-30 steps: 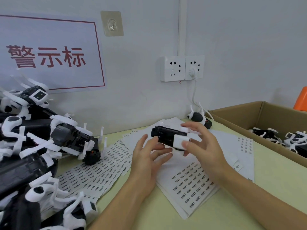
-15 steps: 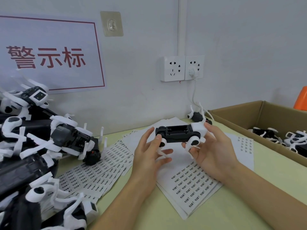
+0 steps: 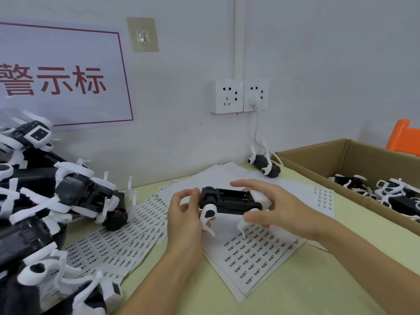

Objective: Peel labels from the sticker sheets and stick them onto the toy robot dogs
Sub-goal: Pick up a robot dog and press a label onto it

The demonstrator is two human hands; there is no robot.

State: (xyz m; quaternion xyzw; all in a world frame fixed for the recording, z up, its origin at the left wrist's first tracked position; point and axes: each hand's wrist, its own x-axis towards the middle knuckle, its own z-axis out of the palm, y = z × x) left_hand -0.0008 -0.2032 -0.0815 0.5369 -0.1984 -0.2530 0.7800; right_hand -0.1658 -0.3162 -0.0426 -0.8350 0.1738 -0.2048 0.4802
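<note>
Held above the pale green worktop [image 3: 295,292], belly up, between both hands: a black-and-white plastic toy robot dog [image 3: 229,201], its open battery bay facing the camera and white legs hanging down. Left hand [image 3: 185,217] pinching the dog's left end with thumb and curled fingers; right hand [image 3: 279,208] wrapped round the white right end, fingers over the top and thumb beneath, so each grip closed on the toy. No label visible on the upturned underside, and none visibly stuck to a fingertip (too small to tell for certain). Directly below, a stack of white sticker sheets printed with rows of small black labels [image 3: 254,253], mostly still full; more such sheets fanned out to the left [image 3: 113,242]. At far left, a large heap of black-and-white toy dogs [image 3: 45,201], apparently waiting their turn. At right, an open brown cardboard box [image 3: 354,155] holding several dogs, probably the finished ones. One stray dog lying near the wall beside the box [image 3: 266,165]. Judged stage: batch work well under way but far from over, with this dog yet to be labelled, then boxed, and the heap still to go.
</note>
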